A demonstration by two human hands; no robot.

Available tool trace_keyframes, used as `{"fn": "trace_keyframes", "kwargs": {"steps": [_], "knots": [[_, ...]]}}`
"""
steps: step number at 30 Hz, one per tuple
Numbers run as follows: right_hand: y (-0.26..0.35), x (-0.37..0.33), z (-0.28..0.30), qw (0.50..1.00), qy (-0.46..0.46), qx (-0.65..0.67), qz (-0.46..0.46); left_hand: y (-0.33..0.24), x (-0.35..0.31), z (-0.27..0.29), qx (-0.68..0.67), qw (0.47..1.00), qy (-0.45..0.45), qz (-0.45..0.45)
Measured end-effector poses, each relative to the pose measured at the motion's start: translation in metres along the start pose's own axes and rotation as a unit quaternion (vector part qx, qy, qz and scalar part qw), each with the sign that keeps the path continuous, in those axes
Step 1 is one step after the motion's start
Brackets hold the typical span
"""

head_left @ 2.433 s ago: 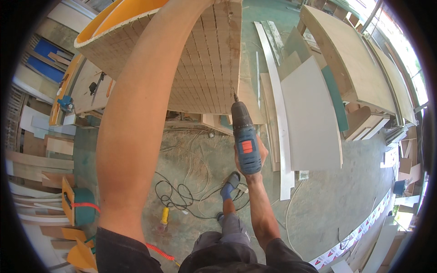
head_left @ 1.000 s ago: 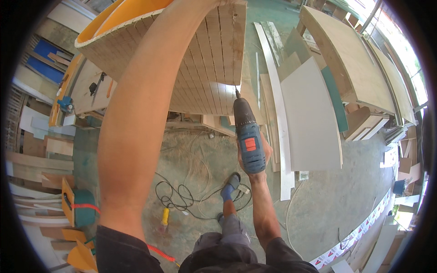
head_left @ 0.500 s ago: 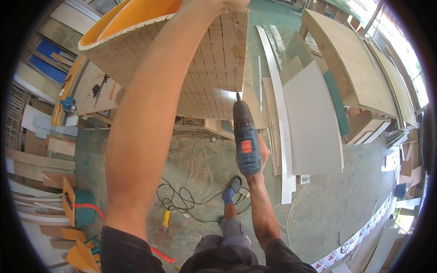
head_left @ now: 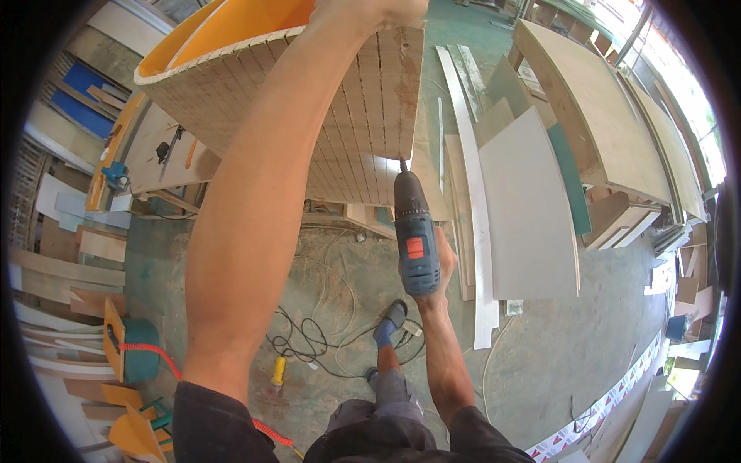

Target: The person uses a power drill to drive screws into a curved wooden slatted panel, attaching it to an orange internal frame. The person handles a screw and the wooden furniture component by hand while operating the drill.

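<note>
My right hand (head_left: 443,266) is wrapped round the grip of a dark blue-grey cordless drill (head_left: 417,224) with a red patch on its body. The drill's bit meets the near right edge of a curved wooden panel (head_left: 351,131), whose outer face is cut with many parallel slots. Inside, the piece is orange-yellow, with a pale rough rim. At the far end of that same edge, my left hand (head_left: 378,11) is closed over the panel, its fingers partly cut off by the top of the picture. My left forearm crosses in front of the slotted face.
A wooden workbench (head_left: 166,166) stands under the piece, with small tools on it. White and wooden boards (head_left: 532,216) lean at right beside a large plywood box (head_left: 610,108). Black cable (head_left: 297,339) and a yellow-bodied tool (head_left: 279,370) lie on the floor near my feet.
The drill has tilted very slightly to the left at its near end, its bit still against the panel edge. My left hand keeps its place on the panel; the view has shifted a little.
</note>
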State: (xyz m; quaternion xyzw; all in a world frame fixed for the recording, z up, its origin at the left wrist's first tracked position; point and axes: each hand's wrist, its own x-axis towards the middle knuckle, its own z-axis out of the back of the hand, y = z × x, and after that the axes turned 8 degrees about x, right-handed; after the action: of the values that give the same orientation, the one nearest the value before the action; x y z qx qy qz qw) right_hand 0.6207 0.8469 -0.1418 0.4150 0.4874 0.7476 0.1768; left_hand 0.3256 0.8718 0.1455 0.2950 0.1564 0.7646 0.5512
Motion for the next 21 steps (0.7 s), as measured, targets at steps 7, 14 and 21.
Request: {"fn": "trace_keyframes", "kwargs": {"steps": [7, 14, 21], "knots": [[0.006, 0.002, 0.004, 1.000, 0.013, 0.010, -0.021, -0.002, 0.000, 0.005, 0.004, 0.999, 0.042, -0.001], [0.003, 0.004, 0.008, 0.999, 0.024, -0.014, -0.021, -0.012, -0.003, 0.021, -0.042, 0.992, 0.093, 0.076], [0.007, 0.007, 0.011, 0.998, 0.028, -0.041, -0.025, -0.011, -0.008, 0.026, -0.002, 0.998, 0.061, 0.028]]}}
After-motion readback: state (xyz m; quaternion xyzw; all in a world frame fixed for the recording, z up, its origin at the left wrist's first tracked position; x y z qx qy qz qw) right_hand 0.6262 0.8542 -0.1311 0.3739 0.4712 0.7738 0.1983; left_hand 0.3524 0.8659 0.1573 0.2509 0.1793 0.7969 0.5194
